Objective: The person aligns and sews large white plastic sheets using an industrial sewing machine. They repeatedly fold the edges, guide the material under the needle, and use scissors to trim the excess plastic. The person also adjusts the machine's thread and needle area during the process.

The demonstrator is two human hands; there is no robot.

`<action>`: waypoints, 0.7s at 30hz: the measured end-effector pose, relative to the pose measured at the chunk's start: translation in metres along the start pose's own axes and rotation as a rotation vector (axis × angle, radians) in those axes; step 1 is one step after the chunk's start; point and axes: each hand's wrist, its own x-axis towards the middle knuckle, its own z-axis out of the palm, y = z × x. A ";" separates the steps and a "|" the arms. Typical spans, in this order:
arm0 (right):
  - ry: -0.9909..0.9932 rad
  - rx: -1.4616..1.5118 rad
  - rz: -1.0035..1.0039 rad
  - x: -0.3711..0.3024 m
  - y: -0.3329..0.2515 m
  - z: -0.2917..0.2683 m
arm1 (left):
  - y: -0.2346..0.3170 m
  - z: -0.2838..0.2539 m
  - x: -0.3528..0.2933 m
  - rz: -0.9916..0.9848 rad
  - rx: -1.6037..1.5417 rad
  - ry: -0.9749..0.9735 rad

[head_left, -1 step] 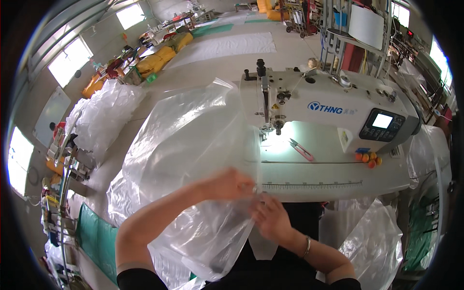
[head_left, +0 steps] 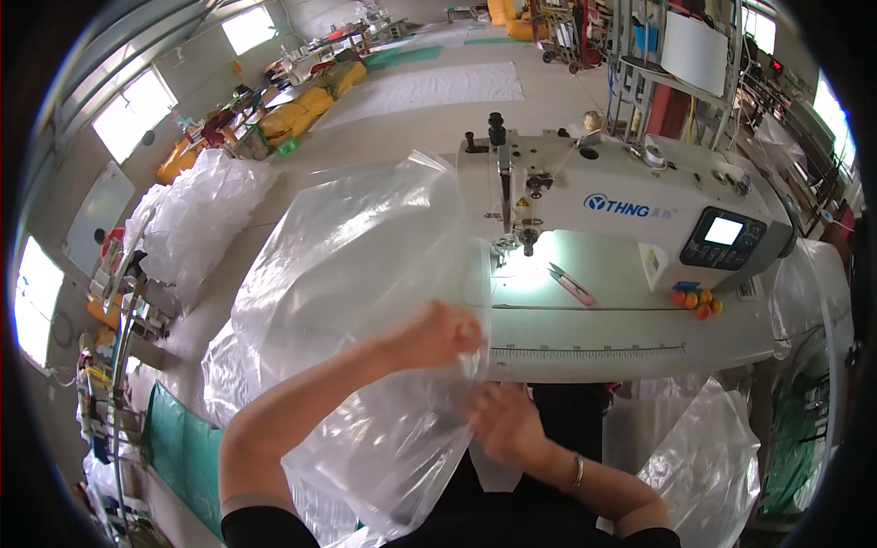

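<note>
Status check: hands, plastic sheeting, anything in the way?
Left hand curled over clear plastic sheeting, right hand lower, blurred; grips unclear. Sheeting spread left of sewing machine. Pink-handled thread snips on machine bed, apart from sheeting.

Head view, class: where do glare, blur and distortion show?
In the head view, glare whitens part of the sewing machine bed, the plastic sheeting shows bright highlights and the windows are washed out; in that same view, the right hand looks blurred and straight edges bow near the dark rim.

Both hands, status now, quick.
Left hand: curled closed over the plastic sheet; whether it grips it cannot be told.
Right hand: blurred, at the sheet's edge; open or holding cannot be told.
</note>
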 end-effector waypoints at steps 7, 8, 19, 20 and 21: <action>-0.097 0.465 -0.235 -0.021 -0.064 0.020 | -0.033 0.035 0.013 0.250 0.355 0.514; -0.089 0.491 -0.244 -0.023 -0.062 0.019 | -0.032 0.041 0.012 0.257 0.347 0.515; 0.082 -0.122 0.133 0.040 0.028 -0.009 | -0.020 0.043 -0.018 0.174 0.283 0.432; 0.117 -0.141 0.121 0.039 0.033 0.004 | -0.021 0.040 -0.014 0.152 0.247 0.398; 0.153 -0.156 0.104 0.038 0.036 0.013 | -0.019 0.037 -0.012 0.147 0.267 0.425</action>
